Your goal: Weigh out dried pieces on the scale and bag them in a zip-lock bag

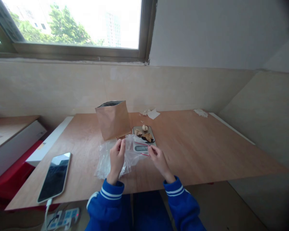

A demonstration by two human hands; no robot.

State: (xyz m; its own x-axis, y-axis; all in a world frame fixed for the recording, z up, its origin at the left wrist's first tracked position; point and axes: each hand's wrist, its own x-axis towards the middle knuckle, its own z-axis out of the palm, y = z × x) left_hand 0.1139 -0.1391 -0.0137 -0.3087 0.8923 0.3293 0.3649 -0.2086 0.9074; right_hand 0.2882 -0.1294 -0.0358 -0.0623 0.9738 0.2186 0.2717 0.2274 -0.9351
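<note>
A clear plastic zip bag (pixel 133 158) with red lines along its mouth is held up between my two hands. My left hand (pixel 117 158) is closed in a pinch at the bag's left side. With thumb and forefinger, my right hand (pixel 159 159) grips the right end by the red strip. Just beyond the bag sits a small kitchen scale (pixel 138 128), its display partly seen through the plastic. On its plate lie brown and dark dried pieces (pixel 147 138) and a pale rounded piece (pixel 145 127). More clear plastic (pixel 102 160) spreads on the table near my left hand.
A brown kraft pouch (pixel 114 120) stands upright behind my left hand, its top open. A phone (pixel 55 178) with a white cable (pixel 47 211) lies at the left table edge. Crumpled tissue (pixel 153 114) and another white scrap (pixel 201 113) lie by the wall. A power strip (pixel 66 217) is below.
</note>
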